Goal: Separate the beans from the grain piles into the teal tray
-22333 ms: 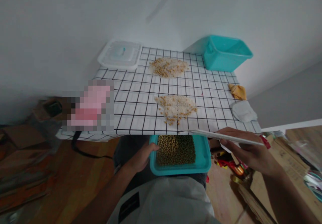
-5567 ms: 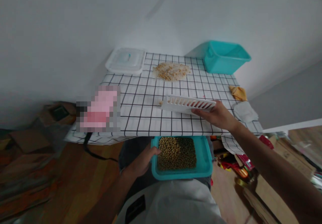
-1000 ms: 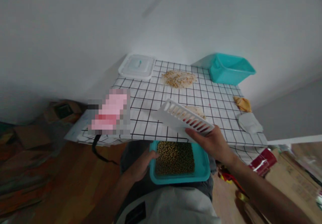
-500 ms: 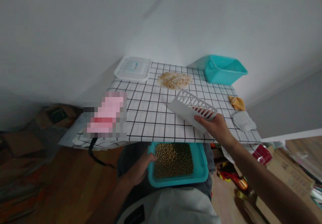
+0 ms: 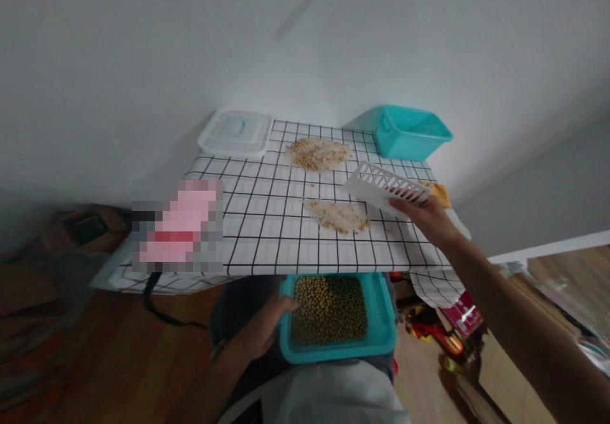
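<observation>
My right hand (image 5: 429,219) is closed on the near right end of a white slotted plastic holder (image 5: 369,192), thumb on its outer wall. The holder is tilted above the right part of the table. Just left of it lies a small patch of pale grains and yellowish beans (image 5: 339,217), with a larger grain pile (image 5: 318,154) farther back. My left hand (image 5: 267,325) grips the left rim of a teal bin (image 5: 385,332), which rests on my lap below the table edge. Many round beans (image 5: 328,309) fill the bin, lit more brightly at the upper left.
The checked tablecloth (image 5: 257,220) covers a table against the wall. A clear lid (image 5: 236,133) lies at back left, a second teal bin (image 5: 412,133) at back right. A blurred pink object (image 5: 181,220) is at left; a yellow cloth (image 5: 437,193) is partly behind my right hand.
My right hand has shifted the slotted holder to the right and slightly away, uncovering the near patch of grains. My left hand keeps its hold on the bin. The view has shifted a little.
</observation>
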Demonstrator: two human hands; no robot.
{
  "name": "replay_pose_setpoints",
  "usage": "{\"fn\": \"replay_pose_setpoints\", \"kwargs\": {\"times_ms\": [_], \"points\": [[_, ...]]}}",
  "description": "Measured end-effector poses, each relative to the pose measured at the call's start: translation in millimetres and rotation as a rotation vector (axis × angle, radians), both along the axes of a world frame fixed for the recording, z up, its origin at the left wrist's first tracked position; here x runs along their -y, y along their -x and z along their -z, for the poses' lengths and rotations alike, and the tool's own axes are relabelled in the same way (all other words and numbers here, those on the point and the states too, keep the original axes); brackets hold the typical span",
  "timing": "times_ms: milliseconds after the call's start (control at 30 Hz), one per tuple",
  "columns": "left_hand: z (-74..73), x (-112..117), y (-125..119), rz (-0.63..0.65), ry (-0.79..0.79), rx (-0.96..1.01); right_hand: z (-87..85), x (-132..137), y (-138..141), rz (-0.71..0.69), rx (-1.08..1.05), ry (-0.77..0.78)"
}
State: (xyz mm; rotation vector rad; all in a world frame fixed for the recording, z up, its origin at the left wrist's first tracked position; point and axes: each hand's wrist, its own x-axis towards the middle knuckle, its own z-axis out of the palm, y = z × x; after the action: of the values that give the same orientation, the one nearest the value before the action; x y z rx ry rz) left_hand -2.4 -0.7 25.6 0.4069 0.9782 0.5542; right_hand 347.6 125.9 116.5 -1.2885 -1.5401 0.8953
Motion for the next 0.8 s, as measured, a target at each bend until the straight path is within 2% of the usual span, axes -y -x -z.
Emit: {"fn": "replay_pose_setpoints", "kwargs": {"times_ms": [167, 267, 367, 500, 600, 700, 800], "points": [[-4.1, -1, -5, -0.022, 0.019, 0.008, 6.1, -30, 23, -0.063, 0.033, -0.002], [-9.4, -1, -4, -0.011, 0.025, 0.001, 0.6, -57, 40, -0.202, 0.007, -0.007], [-13.4, 1, -2, -0.024, 0.026, 0.003, -4.7, -83, 54, -0.349, 0.058, 0.095], [-16.8, 4, -2, -0.078, 0.035, -0.022, -5.7, -109, 57, -0.477, 0.074, 0.174], [-17.5, 5, -2, -0.075, 0.063, -0.044, -7.2, -111, 50, -0.531, 0.066, 0.190], [-17.5, 4, -2, -0.055, 0.073, -0.054, -12.2, -99, 41, -0.596, 0.120, 0.193], [-20.0, 1, -3, -0.068, 0.039, -0.054, -18.2, -84, 35, -0.597, 0.137, 0.190]]}}
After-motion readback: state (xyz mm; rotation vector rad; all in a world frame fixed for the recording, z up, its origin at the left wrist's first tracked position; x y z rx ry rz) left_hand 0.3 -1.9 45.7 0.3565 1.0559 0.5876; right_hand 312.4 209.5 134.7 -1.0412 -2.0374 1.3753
